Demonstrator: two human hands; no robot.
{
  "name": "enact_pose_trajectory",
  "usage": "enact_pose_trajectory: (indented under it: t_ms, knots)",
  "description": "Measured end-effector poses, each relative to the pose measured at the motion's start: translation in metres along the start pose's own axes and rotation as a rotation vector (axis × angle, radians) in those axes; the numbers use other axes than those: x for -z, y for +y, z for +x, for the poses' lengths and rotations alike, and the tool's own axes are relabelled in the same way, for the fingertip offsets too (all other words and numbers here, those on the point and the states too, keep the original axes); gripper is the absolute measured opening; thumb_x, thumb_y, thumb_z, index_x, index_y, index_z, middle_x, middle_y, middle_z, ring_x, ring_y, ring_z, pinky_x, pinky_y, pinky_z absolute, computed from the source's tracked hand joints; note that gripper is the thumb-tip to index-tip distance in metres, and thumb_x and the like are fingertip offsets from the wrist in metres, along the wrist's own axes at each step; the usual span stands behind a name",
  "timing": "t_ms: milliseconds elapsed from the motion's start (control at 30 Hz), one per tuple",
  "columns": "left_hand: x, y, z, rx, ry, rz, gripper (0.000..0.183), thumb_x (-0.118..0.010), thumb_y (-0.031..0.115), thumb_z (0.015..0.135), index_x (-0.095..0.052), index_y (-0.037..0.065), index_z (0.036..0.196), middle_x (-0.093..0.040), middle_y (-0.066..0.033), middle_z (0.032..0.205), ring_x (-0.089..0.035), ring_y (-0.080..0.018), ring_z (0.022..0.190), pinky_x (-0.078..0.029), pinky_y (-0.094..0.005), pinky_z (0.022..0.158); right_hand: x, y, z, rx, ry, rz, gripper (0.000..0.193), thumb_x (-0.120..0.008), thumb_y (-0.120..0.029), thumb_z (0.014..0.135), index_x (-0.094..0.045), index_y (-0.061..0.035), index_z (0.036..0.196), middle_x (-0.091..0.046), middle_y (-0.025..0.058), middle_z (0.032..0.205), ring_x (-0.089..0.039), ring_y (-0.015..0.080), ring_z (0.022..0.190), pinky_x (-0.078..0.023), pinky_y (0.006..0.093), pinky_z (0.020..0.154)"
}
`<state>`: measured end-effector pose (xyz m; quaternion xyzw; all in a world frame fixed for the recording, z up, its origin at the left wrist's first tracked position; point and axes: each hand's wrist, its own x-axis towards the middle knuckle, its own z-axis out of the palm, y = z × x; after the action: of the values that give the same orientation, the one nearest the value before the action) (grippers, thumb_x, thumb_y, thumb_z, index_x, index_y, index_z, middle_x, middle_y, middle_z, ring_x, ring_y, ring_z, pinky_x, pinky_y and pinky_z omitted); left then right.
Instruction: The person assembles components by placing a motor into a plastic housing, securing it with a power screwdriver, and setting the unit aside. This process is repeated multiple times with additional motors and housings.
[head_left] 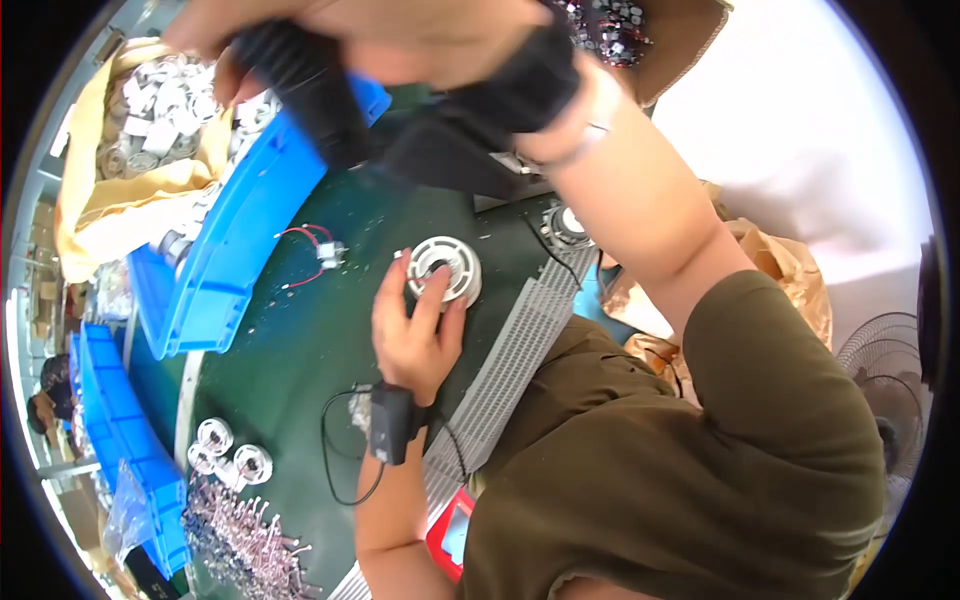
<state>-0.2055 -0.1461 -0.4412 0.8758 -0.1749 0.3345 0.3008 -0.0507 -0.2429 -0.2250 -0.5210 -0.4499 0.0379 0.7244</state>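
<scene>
White, round, rigid-looking plastic housing with a slotted ring face [458, 266]: I have it in my bare left hand [412, 338], fingers and thumb curled about it, over the dark green work surface [320, 385]; contact beneath unclear. Judged light, stiff, smooth; thin ribs possibly fragile, so best gripped by the outer wall. Ring face points upward; circular, no long axis across it. My bare right hand [405, 35] blurs near the blue, long-walled plastic bin [240, 235]; cannot tell its grip.

You've got two hands, left [415, 345] and right [400, 40]. One white round housing [467, 265] at your left fingers, one red-wired motor [330, 254], at least three loose white rings [254, 463], two blue bins [235, 245], one fan [880, 362]. Small-parts pile [255, 540]: uncountable.
</scene>
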Motion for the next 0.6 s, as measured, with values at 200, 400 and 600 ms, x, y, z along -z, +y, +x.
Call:
enact_pose_trajectory:
  t_ms: [200,400,600]
  knots:
    - [-0.001,0.003,0.0,0.023,-0.028,-0.029,0.035,-0.071,0.003,0.069,-0.062,0.003,0.103,-0.051,-0.0268,0.116,-0.054,-0.0408,0.1,-0.047,-0.0422,0.084,0.058,-0.022,-0.098,-0.054,0.298,-0.226,0.013,-0.067,-0.006,0.075,-0.056,0.0019,0.079,-0.057,0.0038,0.061,-0.054,0.0105,0.051,-0.042,0.0219,0.049]
    - [0.003,0.004,-0.004,0.042,-0.062,-0.016,0.037,-0.07,0.003,0.07,-0.061,0.004,0.106,-0.046,-0.0252,0.124,-0.052,-0.0388,0.105,-0.046,-0.0415,0.086,0.073,-0.005,-0.118,-0.056,0.443,-0.288,0.028,-0.066,-0.002,0.073,-0.056,0.0039,0.098,-0.058,0.0021,0.062,-0.053,0.008,0.052,-0.041,0.0217,0.05]
    - [-0.001,0.004,-0.004,0.042,-0.073,-0.011,0.037,-0.07,0.002,0.07,-0.062,0.004,0.105,-0.045,-0.0253,0.125,-0.053,-0.0388,0.105,-0.047,-0.041,0.085,0.08,0.0,-0.125,-0.063,0.481,-0.274,0.035,-0.066,0.0,0.071,-0.055,0.0046,0.104,-0.059,0.0017,0.064,-0.053,0.0075,0.053,-0.041,0.0219,0.051]
